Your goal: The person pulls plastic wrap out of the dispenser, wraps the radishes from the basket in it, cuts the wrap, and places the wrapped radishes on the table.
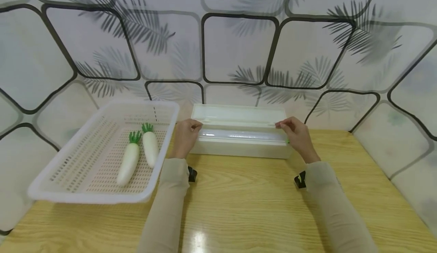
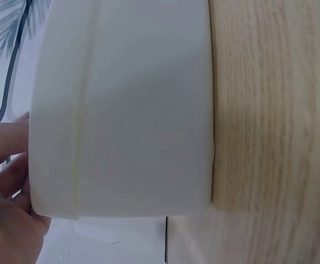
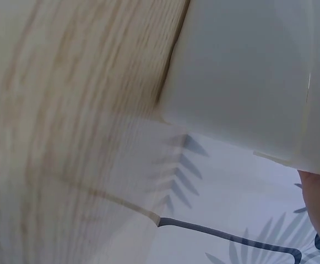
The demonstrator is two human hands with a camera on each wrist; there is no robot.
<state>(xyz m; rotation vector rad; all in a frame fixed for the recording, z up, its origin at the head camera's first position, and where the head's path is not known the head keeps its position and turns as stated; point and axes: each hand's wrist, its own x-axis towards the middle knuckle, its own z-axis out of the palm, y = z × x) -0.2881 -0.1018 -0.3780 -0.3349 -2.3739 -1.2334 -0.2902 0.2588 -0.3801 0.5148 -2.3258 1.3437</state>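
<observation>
A white plastic-wrap dispenser sits on the wooden table with its lid raised at the back. Inside lies a shiny roll of clear plastic wrap. At the dispenser's left end my left hand pinches the wrap's edge between thumb and fingers. Level with it, my right hand pinches the wrap at the right end. The clear film between the hands is hard to make out. In both wrist views the dispenser's white body fills much of the picture and hides the fingertips.
Left of the dispenser stands a white plastic basket holding two white radishes with green tops. A wall covering with dark outlines and leaf prints rises behind the table.
</observation>
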